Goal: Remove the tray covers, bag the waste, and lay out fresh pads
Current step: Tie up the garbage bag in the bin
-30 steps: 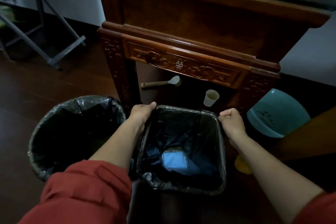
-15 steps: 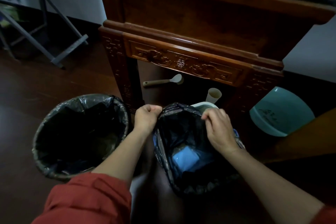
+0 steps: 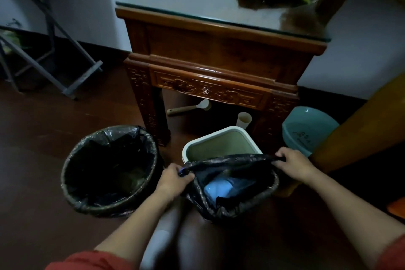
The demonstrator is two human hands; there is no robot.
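1. The bag (image 3: pixel 232 204), black plastic, sits at the near side of the bin (image 3: pixel 221 144) and hides that bin's near rim. Its mouth is stretched open between both hands.
2. Pale blue waste (image 3: pixel 219 188) lies crumpled inside the bag.
3. The left hand (image 3: pixel 173 178) has its grip closed on the bag's rim, at the near left corner of the bin, with the fingers curled round the plastic.
4. The right hand (image 3: pixel 293 164) has its grip curled round the opposite rim, just right of the bin.
5. The bin's far half shows a white rim and pale inner walls.
6. Near the bin's left stands a round bin (image 3: pixel 109 171) with a black liner, on the floor (image 3: pixel 32 160).
7. Just behind the bin a cup (image 3: pixel 244 119) stands upright. Farther behind and to the left lies a scoop (image 3: pixel 190 107). Both are under the carved wooden worktop (image 3: pixel 219 50).
8. To the right of the bin, a teal basin (image 3: pixel 306 129) is tilted, its inside showing.
9. Well left of the bin stands a grey metal frame (image 3: pixel 54 50).
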